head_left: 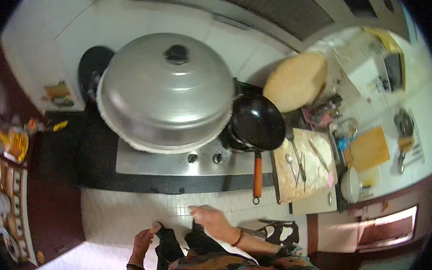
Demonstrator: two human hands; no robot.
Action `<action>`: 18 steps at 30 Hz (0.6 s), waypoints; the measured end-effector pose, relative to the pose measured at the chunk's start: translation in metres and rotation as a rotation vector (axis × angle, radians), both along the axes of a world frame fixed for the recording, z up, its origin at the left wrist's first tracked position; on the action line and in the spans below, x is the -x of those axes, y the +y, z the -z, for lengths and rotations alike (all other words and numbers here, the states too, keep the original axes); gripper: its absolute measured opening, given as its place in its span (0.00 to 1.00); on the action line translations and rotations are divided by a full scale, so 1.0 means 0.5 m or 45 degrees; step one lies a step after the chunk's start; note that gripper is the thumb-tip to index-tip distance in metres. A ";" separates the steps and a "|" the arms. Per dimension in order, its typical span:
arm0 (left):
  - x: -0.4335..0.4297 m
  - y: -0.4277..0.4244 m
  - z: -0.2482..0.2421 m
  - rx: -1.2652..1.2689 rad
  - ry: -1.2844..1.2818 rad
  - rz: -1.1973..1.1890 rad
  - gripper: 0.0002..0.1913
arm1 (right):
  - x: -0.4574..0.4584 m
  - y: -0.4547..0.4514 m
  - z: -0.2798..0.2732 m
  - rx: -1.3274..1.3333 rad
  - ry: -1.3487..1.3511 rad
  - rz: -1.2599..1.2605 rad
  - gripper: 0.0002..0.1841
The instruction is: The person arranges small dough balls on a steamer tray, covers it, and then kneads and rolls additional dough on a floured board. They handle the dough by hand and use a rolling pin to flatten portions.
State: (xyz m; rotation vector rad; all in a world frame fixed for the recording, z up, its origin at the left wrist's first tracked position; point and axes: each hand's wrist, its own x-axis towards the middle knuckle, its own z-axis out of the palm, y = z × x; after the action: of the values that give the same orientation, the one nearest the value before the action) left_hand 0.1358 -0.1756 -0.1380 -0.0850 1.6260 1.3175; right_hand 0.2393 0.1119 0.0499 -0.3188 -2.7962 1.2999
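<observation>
My left hand (143, 239) hangs low in front of the body, its fingers partly curled; whether something small is between them cannot be told. My right hand (209, 220) is before the body, over the view of the floor, somewhat blurred, with no object visible in it. Neither hand touches the counter. Ahead of them, a large domed metal lid (166, 89) with a black knob covers a wide vessel on the steel gas stove (165, 165). To its right sits a black frying pan (257, 122), its wooden handle (257, 175) pointing towards me over the counter edge.
Right of the stove lies a floured board (307, 188) with a spoon (289, 159), a rolling pin (318, 155) and other utensils. A round, light-coloured board (295, 81) leans behind. A white bowl (350, 185) stands farther right. The dark counter edge (174, 186) runs before me; bottles (17, 145) stand left.
</observation>
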 end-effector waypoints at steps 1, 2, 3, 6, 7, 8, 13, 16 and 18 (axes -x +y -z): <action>0.010 0.029 -0.056 -0.155 -0.064 -0.024 0.28 | -0.006 -0.017 -0.019 -0.253 -0.049 -0.122 0.24; 0.016 0.079 -0.137 -0.299 -0.220 -0.027 0.33 | -0.009 -0.039 -0.006 -0.255 -0.039 -0.102 0.29; 0.021 0.109 -0.149 -0.564 -0.508 0.031 0.38 | -0.015 -0.066 0.010 -0.250 -0.027 -0.094 0.35; -0.027 0.251 -0.303 -0.955 -1.081 -0.237 0.50 | -0.068 -0.073 0.043 -0.359 0.036 -0.301 0.41; -0.048 0.287 -0.327 -0.945 -1.045 -0.199 0.49 | -0.088 -0.046 0.045 -0.472 0.019 -0.345 0.42; -0.068 0.321 -0.349 -0.935 -1.010 -0.158 0.49 | -0.121 -0.015 0.044 -0.347 -0.094 -0.204 0.41; -0.176 0.460 -0.458 -0.985 -0.741 0.048 0.45 | -0.404 0.139 0.067 -0.082 -0.146 0.498 0.20; -0.208 0.525 -0.426 -0.772 -0.437 -0.025 0.38 | -0.551 0.189 0.106 -0.107 -0.153 0.575 0.18; -0.228 0.570 -0.429 -0.638 -0.153 -0.070 0.36 | -0.615 0.213 0.091 -0.095 -0.364 0.649 0.17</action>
State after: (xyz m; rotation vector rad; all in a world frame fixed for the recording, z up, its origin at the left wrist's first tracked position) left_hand 0.2501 0.1092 0.0763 0.0940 1.1628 1.6917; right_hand 0.5467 0.2183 0.0044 -1.2021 -2.6838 1.0933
